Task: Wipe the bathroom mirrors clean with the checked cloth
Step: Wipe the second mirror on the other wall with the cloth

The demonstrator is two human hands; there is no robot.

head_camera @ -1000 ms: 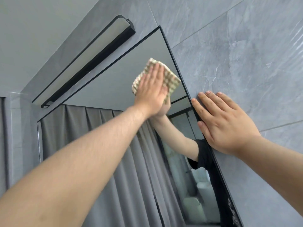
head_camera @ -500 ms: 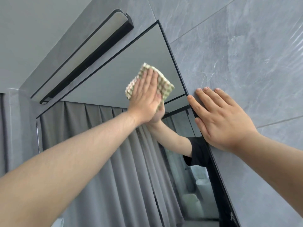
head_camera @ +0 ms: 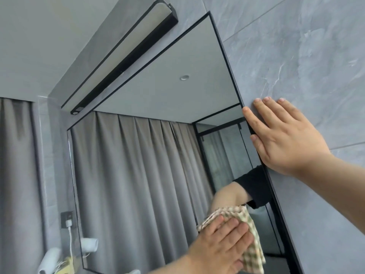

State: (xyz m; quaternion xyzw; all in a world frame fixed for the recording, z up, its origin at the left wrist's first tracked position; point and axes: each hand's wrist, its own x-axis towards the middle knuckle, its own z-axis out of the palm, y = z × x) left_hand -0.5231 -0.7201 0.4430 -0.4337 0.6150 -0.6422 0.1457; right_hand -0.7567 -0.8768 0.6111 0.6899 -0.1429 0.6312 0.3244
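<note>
The mirror [head_camera: 150,99] fills the middle of the view, a black-edged pane on a grey marbled wall [head_camera: 296,56]. The left hand [head_camera: 221,246] sits at about 5 o'clock in the picture, low on the glass, with its fingers straight and close together, lying flat on the checked cloth [head_camera: 250,244] and pressing it against the mirror. The cloth is crumpled, beige and white, and shows above and to the right of the fingers, hanging down past them toward the bottom edge. It lies close to the mirror's right frame but does not reach it.

The right hand [head_camera: 284,139] is at about 3 o'clock, well above the cloth. Its fingers are straight and slightly spread, flat on the wall, with the thumb and forefinger lying along the black right edge of the mirror. It holds nothing.

In the glass show grey curtains [head_camera: 126,175], a ceiling with a small round lamp, and a bare forearm with a black sleeve just above the cloth.

A long black light bar [head_camera: 126,56] hangs over the mirror at about 11 o'clock. At 7 o'clock a wall socket [head_camera: 68,219] carries a white plug and cord, and a white hair dryer [head_camera: 49,258] lies below it.
</note>
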